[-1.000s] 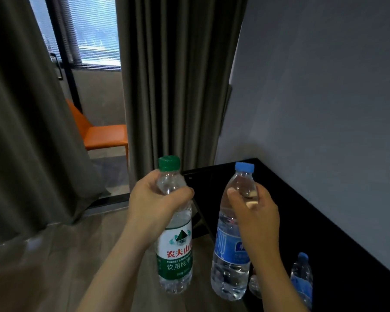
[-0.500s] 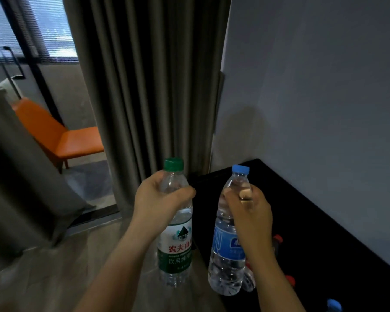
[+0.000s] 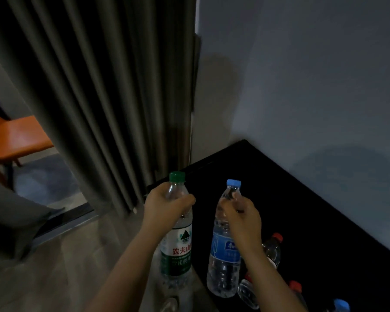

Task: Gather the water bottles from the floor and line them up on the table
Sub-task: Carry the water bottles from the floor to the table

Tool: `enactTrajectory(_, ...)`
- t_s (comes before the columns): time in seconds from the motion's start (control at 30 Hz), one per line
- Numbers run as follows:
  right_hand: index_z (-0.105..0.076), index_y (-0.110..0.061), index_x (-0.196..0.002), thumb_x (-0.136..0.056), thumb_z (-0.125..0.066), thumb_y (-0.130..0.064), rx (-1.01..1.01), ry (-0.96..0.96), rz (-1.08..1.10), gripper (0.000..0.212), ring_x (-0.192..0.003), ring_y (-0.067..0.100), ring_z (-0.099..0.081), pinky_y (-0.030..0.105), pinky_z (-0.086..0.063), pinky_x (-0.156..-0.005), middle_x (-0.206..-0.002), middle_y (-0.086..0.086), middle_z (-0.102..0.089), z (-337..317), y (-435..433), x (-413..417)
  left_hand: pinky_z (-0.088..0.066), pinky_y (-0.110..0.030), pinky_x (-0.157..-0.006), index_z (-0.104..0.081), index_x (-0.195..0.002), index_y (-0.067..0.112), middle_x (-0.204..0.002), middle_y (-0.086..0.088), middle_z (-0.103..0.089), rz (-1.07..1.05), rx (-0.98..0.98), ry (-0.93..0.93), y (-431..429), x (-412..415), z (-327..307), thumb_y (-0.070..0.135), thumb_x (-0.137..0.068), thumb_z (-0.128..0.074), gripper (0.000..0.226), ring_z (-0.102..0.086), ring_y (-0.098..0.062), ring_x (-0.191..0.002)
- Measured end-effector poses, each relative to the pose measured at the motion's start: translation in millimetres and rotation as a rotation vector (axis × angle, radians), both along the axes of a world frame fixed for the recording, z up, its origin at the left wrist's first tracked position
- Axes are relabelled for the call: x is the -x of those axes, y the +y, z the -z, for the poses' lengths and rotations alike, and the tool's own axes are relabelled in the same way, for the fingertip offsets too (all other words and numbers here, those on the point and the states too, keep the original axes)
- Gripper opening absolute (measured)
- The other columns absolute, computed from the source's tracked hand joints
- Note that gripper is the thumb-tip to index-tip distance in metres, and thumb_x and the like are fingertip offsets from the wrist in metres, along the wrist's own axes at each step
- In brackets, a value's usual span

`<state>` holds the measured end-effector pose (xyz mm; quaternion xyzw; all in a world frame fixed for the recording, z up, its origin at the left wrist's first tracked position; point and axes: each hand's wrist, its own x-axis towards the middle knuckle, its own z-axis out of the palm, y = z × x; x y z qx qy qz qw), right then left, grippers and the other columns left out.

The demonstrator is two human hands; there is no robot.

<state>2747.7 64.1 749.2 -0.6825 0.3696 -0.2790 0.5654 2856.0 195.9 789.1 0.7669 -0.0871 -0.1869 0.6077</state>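
Left hand (image 3: 164, 208) grips the neck of an upright clear plastic bottle with green cap and label (image 3: 177, 251), held over the floor just left of the black table (image 3: 302, 210). Right hand (image 3: 241, 219) grips a blue-capped clear bottle (image 3: 223, 262), upright over the table's left edge, likely the nearer to set down.

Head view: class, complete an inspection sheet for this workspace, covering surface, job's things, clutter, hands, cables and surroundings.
Surface: black table against the wall, dimly lit.
Job's things: green-capped bottle and blue-capped bottle held upright; red-capped bottles and another blue cap at the table's near end.
Clutter: nothing seen.
Hands: left hand grips the green-capped bottle's shoulder; right hand grips the blue-capped bottle's neck.
Cables: nothing seen.
Surroundings: grey curtain, orange chair, wooden floor.
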Motion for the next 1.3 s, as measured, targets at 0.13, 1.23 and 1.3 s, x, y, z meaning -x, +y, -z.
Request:
enactTrajectory(0.13, -0.061, -0.021, -0.098, -0.087, -0.066, -0.029, 0.010, 0.105, 0.012, 0.015, -0.084, 0.015, -0.065, 0.033, -0.052, -0.073, -0.091, 0.000, -0.067, 25.5, -8.4, -23.8, -0.056, -0.029, -0.058, -0.069, -0.073, 0.016, -0.065, 0.001, -0.072, 0.067, -0.049, 0.104, -17.2, -40.0, 36.1, 0.020, -0.064, -0.079, 0.014, -0.069, -0.013, -0.061)
enactTrajectory(1.23, -0.056, -0.007, -0.100, -0.084, -0.065, -0.049, -0.102, 0.748, 0.169, 0.046, -0.075, 0.019, -0.062, 0.026, -0.042, -0.056, -0.089, 0.008, -0.064, 168.9, -68.5, -78.1, -0.040, -0.027, -0.055, -0.053, -0.083, 0.015, -0.070, 0.001, -0.057, 0.539, -0.447, 0.129, -113.3, -129.8, 201.7, 0.026, -0.079, -0.072, 0.022, -0.056, -0.017, -0.067)
enactTrajectory(1.3, -0.054, -0.007, -0.103, -0.083, -0.066, -0.048, -0.106, 0.763, 0.190, 0.047, -0.080, 0.021, -0.062, 0.028, -0.043, -0.061, -0.094, 0.009, -0.063, 169.2, -68.4, -80.4, -0.036, -0.022, -0.052, -0.054, -0.091, 0.012, -0.076, 0.003, -0.057, 0.493, -0.480, 0.101, -115.0, -128.6, 204.8, 0.029, -0.076, -0.075, 0.031, -0.056, -0.011, -0.069)
